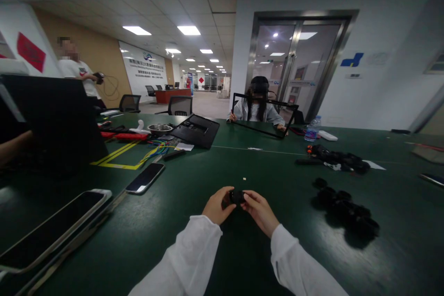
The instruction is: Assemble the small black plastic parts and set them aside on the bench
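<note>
Between my two hands, just above the green table point(194, 180), is a small round black part point(237, 197); its exact kind is too dark to make out. My left hand point(218, 205) grips it from the left, thumb below and fingers above. From the right, the fingertips of my right hand point(259, 208) are closed on the same part. A heap of similar black parts point(347, 208) lies on the table to the right of my hands. A tiny pale scrap point(244, 179) rests just beyond them.
Phones point(145, 178) and a large tablet-like device point(55, 226) lie on the left, near a black monitor-like panel point(55, 120). Wires point(157, 149) and a black panel point(196, 130) sit farther back. Across the table, a person point(258, 104) holds a black frame point(260, 130) beside a water bottle point(312, 129).
</note>
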Available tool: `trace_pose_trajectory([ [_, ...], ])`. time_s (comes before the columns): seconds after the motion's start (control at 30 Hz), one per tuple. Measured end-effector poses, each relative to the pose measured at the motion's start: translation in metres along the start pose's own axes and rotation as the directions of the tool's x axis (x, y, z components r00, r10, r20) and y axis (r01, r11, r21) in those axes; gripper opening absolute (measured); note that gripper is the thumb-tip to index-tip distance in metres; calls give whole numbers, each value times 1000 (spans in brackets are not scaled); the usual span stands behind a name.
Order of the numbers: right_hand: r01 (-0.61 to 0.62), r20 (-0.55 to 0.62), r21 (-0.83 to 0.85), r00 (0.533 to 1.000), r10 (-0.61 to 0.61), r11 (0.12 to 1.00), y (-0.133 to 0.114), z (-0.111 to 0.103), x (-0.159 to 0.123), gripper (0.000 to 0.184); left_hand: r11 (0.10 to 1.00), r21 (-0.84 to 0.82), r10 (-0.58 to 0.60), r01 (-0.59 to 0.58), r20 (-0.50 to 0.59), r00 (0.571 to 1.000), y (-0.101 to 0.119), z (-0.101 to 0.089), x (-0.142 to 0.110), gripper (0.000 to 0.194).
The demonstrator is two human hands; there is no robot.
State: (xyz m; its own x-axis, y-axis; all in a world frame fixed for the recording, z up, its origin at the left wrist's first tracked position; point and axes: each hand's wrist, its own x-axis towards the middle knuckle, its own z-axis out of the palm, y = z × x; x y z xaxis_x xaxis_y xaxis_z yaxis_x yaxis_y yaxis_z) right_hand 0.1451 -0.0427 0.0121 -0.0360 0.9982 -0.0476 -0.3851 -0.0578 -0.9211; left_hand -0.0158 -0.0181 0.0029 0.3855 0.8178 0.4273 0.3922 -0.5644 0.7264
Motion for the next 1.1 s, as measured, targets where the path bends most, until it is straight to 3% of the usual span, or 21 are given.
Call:
trace_pose_trajectory([
  [0.27,-23,0,-20,1000,23,1000,-5,3,-3,24,999,35,24,-24,1,1000,-4,-1,0,46],
  [0.63,-3,38,-2,999,3,1000,3,-7,2,22,995,77,-69,65,50,996,-1,-1,1,26],
  [0.87,7,79,-44,997,-3,999,0,-1,-1,23,983,161,-98,90,44,994,1,-3,2,38],
  [1.1,22,70,-47,997,-18,999,0,-2,-1,24,986,168,-2,-9,68,998,4,-4,2,38],
])
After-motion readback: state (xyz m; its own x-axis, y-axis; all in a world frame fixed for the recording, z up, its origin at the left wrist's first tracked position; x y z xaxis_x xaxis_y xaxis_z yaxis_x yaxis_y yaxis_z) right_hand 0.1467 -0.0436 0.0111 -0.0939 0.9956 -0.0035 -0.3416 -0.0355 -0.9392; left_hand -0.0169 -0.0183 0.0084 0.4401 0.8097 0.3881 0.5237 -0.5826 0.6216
